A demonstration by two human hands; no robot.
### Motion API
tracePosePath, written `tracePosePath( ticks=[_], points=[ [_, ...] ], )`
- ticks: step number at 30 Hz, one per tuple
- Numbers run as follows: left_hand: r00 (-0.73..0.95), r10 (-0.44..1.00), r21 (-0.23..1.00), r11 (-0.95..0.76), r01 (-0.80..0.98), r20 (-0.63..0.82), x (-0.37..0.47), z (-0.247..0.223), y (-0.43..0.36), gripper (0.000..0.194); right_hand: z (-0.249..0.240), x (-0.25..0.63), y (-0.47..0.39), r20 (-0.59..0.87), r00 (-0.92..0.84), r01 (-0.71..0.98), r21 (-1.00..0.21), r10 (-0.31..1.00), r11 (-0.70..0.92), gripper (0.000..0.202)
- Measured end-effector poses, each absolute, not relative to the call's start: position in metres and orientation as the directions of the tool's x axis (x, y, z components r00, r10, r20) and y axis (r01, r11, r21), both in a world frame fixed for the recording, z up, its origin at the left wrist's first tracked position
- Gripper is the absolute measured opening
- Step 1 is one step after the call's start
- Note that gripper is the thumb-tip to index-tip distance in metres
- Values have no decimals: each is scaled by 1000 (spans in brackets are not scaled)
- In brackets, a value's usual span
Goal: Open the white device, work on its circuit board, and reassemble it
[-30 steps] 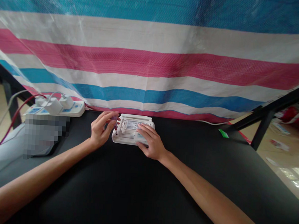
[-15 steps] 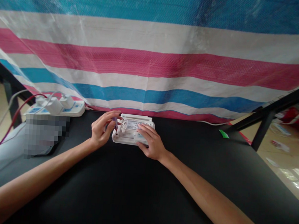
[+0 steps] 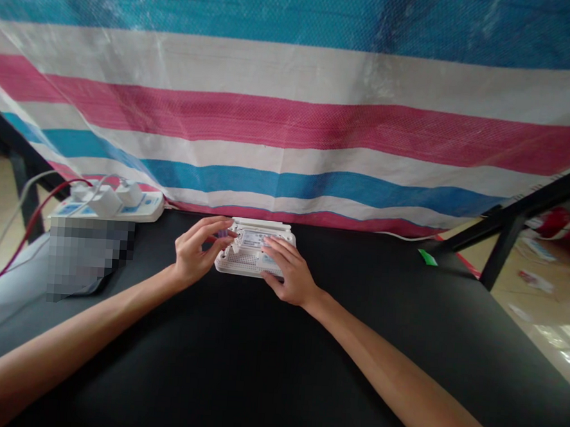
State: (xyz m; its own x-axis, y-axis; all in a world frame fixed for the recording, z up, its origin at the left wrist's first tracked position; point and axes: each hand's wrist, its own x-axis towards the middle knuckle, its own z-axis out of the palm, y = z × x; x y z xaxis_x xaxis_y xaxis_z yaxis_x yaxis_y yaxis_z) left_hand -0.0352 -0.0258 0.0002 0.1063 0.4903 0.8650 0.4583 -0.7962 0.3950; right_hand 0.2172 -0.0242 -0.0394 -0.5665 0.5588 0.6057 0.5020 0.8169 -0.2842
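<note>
A white router (image 3: 246,261) lies with its vented, labelled underside up on the black table, its folded antenna bar (image 3: 260,224) along the far edge. My left hand (image 3: 196,250) is at the router's left side, thumb and fingers pinching a small screwdriver (image 3: 222,233) with a purple see-through handle. The fingers partly hide the tool, and its tip is hard to make out. Flat on the router's right part rests my right hand (image 3: 293,275), fingers stretched across the casing near the label (image 3: 251,238) and thumb at the near edge.
At the left back, a white power strip (image 3: 145,208) carries plugs and cables, with a blurred-out item (image 3: 86,256) in front of it. A small green packet (image 3: 427,257) lies at the right. Striped sheeting (image 3: 290,123) hangs behind the table (image 3: 256,366).
The screwdriver was tilted down at the router's left corner; now it lies flatter, higher up by the label's left side. My left fingers have closed in slightly. My right hand stays in place.
</note>
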Motion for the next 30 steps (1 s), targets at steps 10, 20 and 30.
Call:
tracePosePath(
  ticks=[10, 20, 30],
  points=[
    [20, 528, 452, -745, 491, 849, -34, 5, -21, 26, -40, 217, -24, 607, -564, 495, -294, 560, 817, 49],
    [1, 670, 495, -550, 672, 743, -27, 36, -31, 14, -39, 217, -25, 592, -566, 501, -305, 574, 810, 48],
    [558, 714, 340, -696, 633, 423, -67, 70, -20, 31, -37, 216, -26, 614, -559, 492, -295, 557, 819, 47]
  ],
)
